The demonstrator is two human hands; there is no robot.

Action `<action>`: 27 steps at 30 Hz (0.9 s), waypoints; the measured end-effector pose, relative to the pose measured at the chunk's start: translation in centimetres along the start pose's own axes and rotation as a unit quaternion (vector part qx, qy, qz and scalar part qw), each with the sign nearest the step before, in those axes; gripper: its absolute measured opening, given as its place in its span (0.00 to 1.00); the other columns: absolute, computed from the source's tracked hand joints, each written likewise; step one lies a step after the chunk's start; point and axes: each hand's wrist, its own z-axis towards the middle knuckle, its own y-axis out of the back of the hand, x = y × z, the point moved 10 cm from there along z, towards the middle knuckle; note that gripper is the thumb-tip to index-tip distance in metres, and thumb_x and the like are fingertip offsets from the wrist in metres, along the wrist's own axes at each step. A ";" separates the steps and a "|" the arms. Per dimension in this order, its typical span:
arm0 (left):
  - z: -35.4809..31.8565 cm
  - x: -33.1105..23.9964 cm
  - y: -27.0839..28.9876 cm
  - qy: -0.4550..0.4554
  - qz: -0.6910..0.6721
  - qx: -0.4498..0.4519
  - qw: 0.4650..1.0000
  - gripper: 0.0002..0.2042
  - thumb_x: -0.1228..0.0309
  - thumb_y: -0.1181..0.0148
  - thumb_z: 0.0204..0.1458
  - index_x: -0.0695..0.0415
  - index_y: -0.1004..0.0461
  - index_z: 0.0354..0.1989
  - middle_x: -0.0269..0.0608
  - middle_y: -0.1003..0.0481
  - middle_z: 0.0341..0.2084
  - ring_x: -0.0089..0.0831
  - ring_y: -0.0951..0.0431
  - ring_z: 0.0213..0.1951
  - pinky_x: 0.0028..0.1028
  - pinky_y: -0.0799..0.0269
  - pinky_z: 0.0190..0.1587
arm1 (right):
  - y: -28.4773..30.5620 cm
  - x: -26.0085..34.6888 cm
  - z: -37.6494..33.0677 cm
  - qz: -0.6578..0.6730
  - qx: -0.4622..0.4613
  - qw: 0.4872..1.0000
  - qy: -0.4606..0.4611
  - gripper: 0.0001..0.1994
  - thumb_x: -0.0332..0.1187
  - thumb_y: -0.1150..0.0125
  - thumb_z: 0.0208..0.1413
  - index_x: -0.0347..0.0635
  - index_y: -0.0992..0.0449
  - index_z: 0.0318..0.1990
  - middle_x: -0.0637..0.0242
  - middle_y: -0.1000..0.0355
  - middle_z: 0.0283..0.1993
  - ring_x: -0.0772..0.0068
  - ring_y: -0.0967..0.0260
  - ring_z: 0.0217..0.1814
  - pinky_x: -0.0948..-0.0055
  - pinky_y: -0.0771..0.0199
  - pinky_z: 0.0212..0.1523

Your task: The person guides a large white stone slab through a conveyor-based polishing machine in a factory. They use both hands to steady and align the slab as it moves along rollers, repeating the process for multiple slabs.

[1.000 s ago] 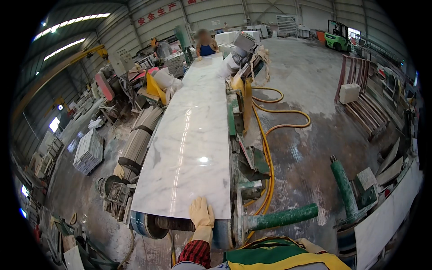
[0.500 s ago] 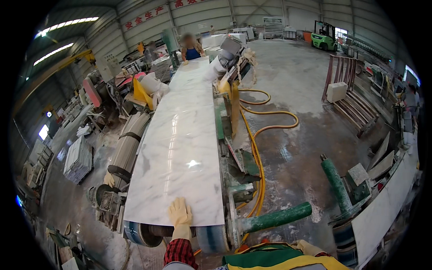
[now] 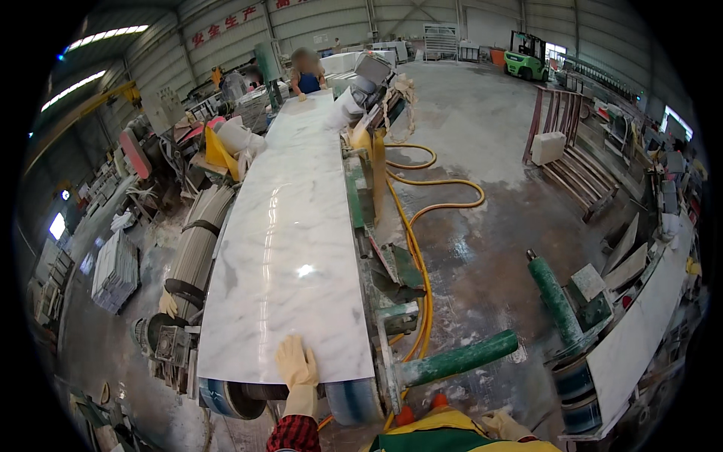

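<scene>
A long white marble slab (image 3: 279, 248) with grey veining and a polished face lies on a roller conveyor. Flat on its near end rests my left hand (image 3: 297, 365), in a cream rubber glove with the fingers stretched out. Beneath the slab's near edge show blue-banded rollers (image 3: 352, 401). My right hand (image 3: 506, 426), gloved too, is low beside my yellow-and-green apron (image 3: 444, 433); its fingers are too unclear to read. At the slab's far end another person (image 3: 307, 75) has gloved hands at its edge.
A green steel arm (image 3: 459, 358) juts out right of the conveyor, near yellow hoses (image 3: 425, 286) on the floor. Another slab (image 3: 640, 339) lies at far right. Left stand a pale ribbed roll (image 3: 197, 248) and stacked slabs (image 3: 117, 271). A green forklift (image 3: 526, 59) stands far back.
The view has turned slightly, so the scene sits a little further left. My left hand remains flat on the slab's near end. My right hand stays low by the apron.
</scene>
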 end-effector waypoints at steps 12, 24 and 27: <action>0.1 -1.0 -0.1 -0.008 -0.002 0.018 1.000 0.26 0.61 0.38 0.60 0.58 0.27 0.65 0.57 0.28 0.66 0.59 0.31 0.68 0.53 0.39 0.72 | -1.7 2.2 -4.0 0.024 -0.027 0.998 0.049 0.23 0.47 0.36 0.67 0.45 0.17 0.63 0.56 0.17 0.60 0.57 0.21 0.59 0.62 0.22 0.60; -0.1 -1.4 0.7 -0.013 0.040 0.039 0.998 0.24 0.61 0.40 0.61 0.55 0.27 0.65 0.54 0.29 0.68 0.56 0.34 0.70 0.52 0.43 0.73 | -7.4 -8.2 -13.8 0.189 -0.105 0.965 -0.145 0.24 0.48 0.34 0.64 0.40 0.15 0.58 0.52 0.15 0.54 0.57 0.18 0.58 0.62 0.20 0.58; -0.2 -0.8 -0.1 -0.004 0.048 0.030 0.998 0.24 0.60 0.41 0.63 0.55 0.28 0.66 0.54 0.30 0.69 0.56 0.34 0.71 0.51 0.45 0.74 | -9.3 -9.1 -15.2 0.183 -0.093 0.966 -0.155 0.24 0.48 0.34 0.64 0.40 0.15 0.58 0.53 0.15 0.53 0.57 0.18 0.57 0.62 0.20 0.57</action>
